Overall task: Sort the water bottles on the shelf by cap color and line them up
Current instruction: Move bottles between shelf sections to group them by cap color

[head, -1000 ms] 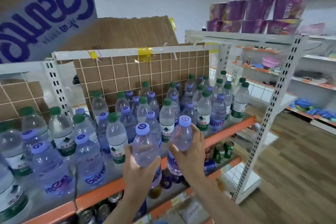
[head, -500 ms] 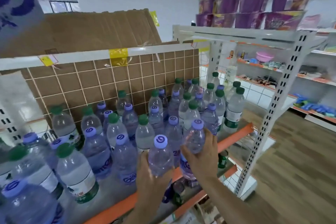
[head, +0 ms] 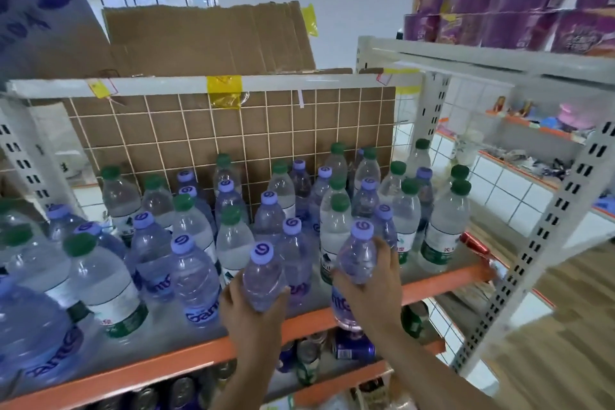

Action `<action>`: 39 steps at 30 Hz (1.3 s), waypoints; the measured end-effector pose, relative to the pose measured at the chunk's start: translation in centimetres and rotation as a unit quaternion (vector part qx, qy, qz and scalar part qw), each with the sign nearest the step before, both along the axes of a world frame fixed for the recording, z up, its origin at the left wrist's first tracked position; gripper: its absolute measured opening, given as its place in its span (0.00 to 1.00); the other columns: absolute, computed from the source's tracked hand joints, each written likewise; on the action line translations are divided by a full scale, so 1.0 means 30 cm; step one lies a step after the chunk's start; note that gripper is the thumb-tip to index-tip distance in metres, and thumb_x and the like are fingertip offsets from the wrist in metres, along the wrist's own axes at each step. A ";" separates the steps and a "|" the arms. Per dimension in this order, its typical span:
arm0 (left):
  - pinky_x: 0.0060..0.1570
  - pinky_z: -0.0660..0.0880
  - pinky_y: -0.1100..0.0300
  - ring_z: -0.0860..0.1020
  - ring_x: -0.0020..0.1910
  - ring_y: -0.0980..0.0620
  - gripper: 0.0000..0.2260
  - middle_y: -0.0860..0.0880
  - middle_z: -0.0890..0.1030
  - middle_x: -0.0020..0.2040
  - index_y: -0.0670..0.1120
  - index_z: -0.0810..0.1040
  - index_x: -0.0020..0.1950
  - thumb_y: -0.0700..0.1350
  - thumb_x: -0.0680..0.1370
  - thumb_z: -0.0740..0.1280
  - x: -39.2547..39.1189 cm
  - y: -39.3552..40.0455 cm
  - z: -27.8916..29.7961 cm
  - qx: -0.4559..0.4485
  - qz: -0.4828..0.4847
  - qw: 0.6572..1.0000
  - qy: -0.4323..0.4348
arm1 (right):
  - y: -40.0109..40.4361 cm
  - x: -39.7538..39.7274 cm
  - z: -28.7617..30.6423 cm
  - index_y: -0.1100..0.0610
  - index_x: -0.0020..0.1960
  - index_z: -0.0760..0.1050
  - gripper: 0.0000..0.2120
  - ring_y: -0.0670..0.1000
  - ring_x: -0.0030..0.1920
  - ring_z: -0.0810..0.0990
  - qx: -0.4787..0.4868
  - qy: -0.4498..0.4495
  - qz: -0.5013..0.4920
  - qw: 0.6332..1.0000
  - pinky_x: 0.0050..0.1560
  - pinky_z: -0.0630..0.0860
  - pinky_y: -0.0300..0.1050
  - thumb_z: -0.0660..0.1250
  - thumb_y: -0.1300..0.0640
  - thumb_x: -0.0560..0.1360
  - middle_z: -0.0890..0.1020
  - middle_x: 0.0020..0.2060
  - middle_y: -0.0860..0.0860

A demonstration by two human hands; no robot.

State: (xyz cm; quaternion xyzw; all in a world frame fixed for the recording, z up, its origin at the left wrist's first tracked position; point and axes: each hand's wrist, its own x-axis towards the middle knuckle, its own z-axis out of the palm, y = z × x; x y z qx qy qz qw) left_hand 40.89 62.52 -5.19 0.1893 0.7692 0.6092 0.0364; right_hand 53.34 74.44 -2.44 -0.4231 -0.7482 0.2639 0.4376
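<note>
Several water bottles with purple caps and green caps stand mixed on the orange-edged shelf (head: 442,280). My left hand (head: 248,316) grips a purple-capped bottle (head: 263,273) by its body, above the shelf's front edge. My right hand (head: 372,286) grips a second purple-capped bottle (head: 357,256), held just off the front edge; its base hangs below shelf level. A green-capped bottle (head: 336,226) stands right behind the two held ones. Another green-capped bottle (head: 446,226) stands at the right end of the shelf.
A wire grid backed with cardboard (head: 233,136) closes the shelf's rear. Cans (head: 352,346) sit on the lower shelf under my hands. A white upright post (head: 539,236) stands to the right, with purple packs (head: 519,0) on the top shelf. Wooden floor lies beyond.
The view has swung left and closer to the shelf. Both hands keep hold of their purple-capped bottles, still side by side at the shelf's front edge.
</note>
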 end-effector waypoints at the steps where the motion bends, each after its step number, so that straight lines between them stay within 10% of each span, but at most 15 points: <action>1: 0.61 0.68 0.46 0.67 0.61 0.44 0.35 0.47 0.67 0.61 0.48 0.67 0.69 0.45 0.67 0.78 0.003 0.004 -0.001 -0.007 0.010 1.000 -0.009 | 0.013 0.009 -0.002 0.52 0.68 0.64 0.38 0.50 0.58 0.71 -0.003 -0.002 0.008 1.000 0.51 0.73 0.46 0.77 0.46 0.64 0.69 0.57 0.46; 30: 0.51 0.65 0.57 0.69 0.63 0.46 0.35 0.47 0.70 0.65 0.47 0.65 0.71 0.48 0.68 0.77 0.021 0.126 0.000 -0.072 0.037 0.996 0.032 | 0.114 0.005 -0.041 0.47 0.69 0.64 0.38 0.45 0.59 0.71 -0.017 0.029 0.079 0.996 0.54 0.68 0.40 0.79 0.47 0.64 0.67 0.55 0.40; 39: 0.49 0.75 0.45 0.73 0.57 0.37 0.36 0.40 0.71 0.58 0.38 0.67 0.63 0.50 0.63 0.80 0.055 0.141 0.044 -0.124 0.111 0.982 0.094 | 0.120 0.014 -0.047 0.49 0.67 0.66 0.38 0.45 0.57 0.72 -0.004 0.023 0.070 0.997 0.52 0.70 0.39 0.79 0.47 0.62 0.70 0.56 0.42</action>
